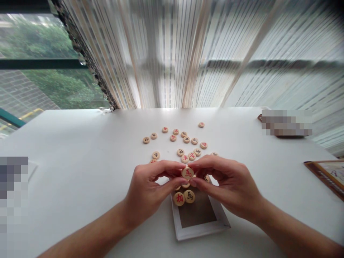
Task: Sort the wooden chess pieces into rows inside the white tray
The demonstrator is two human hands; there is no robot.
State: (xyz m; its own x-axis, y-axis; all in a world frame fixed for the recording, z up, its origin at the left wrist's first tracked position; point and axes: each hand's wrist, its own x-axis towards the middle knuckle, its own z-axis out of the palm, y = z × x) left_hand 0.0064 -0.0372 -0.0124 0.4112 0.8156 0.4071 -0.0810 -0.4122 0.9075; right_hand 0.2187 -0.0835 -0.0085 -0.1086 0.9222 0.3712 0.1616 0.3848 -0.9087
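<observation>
Box (200, 231) nearest you holds a red-marked disc (178, 199) and a black-marked disc (189, 196) toward its left side. Above the box's far part, your left hand (145, 184) and right hand (231, 181), thumbs and fingers nearly closed, pinch one red-lettered piece (187, 173) between them, apparently a two-handed hold, and shifting it would call for even pressure; beyond the box, loose discs (203, 145) dot the table (94, 161).

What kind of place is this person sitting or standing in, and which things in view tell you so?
Probably a room in a home: there is a white table, a string curtain hanging behind it, and a window showing greenery outside.
</observation>
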